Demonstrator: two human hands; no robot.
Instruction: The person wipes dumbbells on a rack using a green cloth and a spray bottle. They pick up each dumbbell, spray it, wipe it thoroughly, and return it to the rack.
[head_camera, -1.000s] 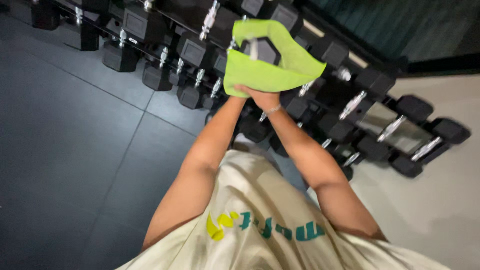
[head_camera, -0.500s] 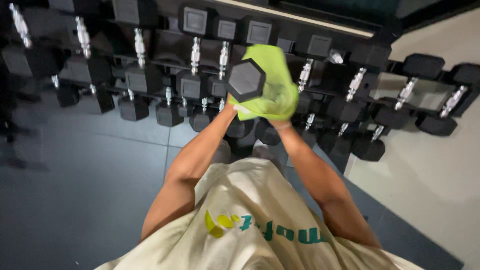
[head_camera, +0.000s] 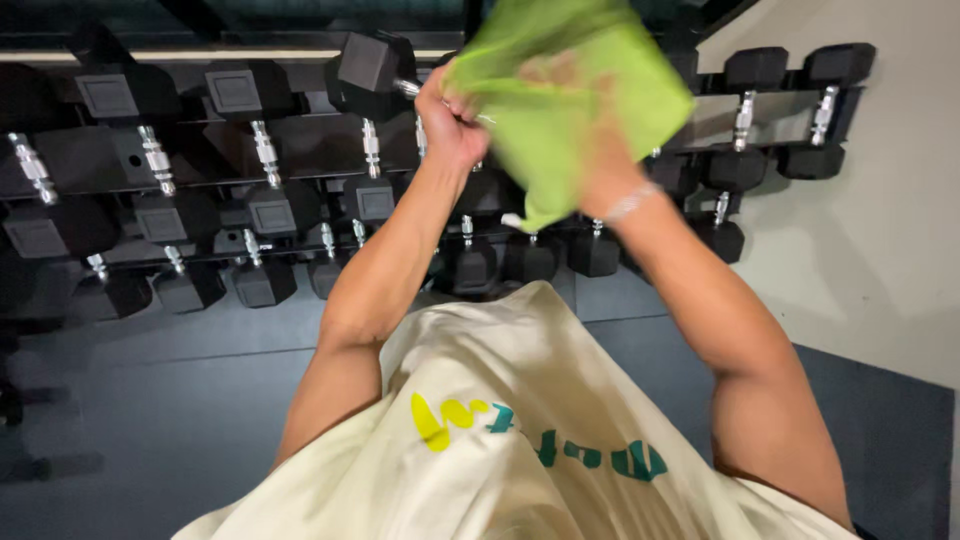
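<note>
Lime-green and soft, the cloth (head_camera: 565, 95) hangs in loose folds, blurred, raised in front of the rack (head_camera: 300, 150); the right hand (head_camera: 590, 130) is wrapped inside it, fingers hidden by the fabric, clutching it, with a thin pale band at the wrist; the left hand (head_camera: 450, 115) is closed in a fist round the chrome handle of a black hexagonal dumbbell (head_camera: 372, 72), whose matte, faceted head juts out to the left of the fist, while the cloth covers its other end.

Half a second ago the dumbbell's hex face pointed at the camera with the cloth behind it; now it is turned sideways and lifted higher, the cloth is over its far end, and both arms reach further up.

Behind, rows of black dumbbells with ribbed metal grips sit on the dark tiered rack; a cream wall (head_camera: 880, 250) stands to the right; dark floor tiles (head_camera: 150, 400) lie below; a cream shirt (head_camera: 520, 430) with yellow and teal lettering fills the foreground.
</note>
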